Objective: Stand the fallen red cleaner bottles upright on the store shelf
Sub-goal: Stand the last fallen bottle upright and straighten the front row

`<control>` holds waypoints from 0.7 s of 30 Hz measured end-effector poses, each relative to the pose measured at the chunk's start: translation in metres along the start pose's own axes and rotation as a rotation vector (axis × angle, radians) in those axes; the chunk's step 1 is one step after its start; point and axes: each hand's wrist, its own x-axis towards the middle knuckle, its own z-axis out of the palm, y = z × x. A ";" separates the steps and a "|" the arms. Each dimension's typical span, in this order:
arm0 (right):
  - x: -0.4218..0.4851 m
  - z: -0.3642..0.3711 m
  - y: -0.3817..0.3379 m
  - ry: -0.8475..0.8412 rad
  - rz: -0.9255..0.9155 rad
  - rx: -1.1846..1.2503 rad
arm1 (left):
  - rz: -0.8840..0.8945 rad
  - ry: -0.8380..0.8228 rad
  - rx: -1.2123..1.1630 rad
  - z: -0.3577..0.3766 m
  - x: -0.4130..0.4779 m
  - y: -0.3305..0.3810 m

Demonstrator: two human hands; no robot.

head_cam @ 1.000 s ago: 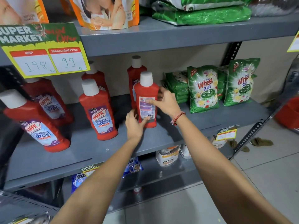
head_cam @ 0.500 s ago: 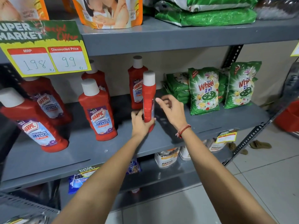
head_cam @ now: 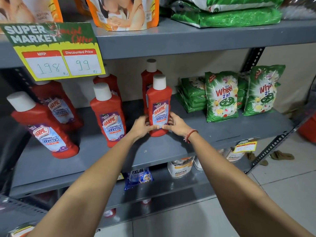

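Both hands grasping upright bottle [head_cam: 159,106] on shelf [head_cam: 213,130], label facing out: left hand [head_cam: 142,127] fingers wrapping left side, right hand [head_cam: 176,124] fingers right side.

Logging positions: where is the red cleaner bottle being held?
Head view, centre: red cleaner bottle upright on the grey metal shelf, between left hand and right hand, left of green detergent packets.

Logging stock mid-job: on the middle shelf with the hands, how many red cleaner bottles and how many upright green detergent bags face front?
Red plastic Harpic bottles with white caps: 6 (one held by left hand and right hand)
Upright green Wheel detergent bags: 2
Total: 8
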 end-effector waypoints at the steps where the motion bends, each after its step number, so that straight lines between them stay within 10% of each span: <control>1: 0.000 0.002 0.002 0.025 -0.003 0.010 | -0.006 0.057 0.018 0.002 -0.003 -0.002; 21: -0.062 0.005 0.012 0.045 -0.086 0.018 | 0.038 0.131 -0.030 0.031 -0.061 -0.011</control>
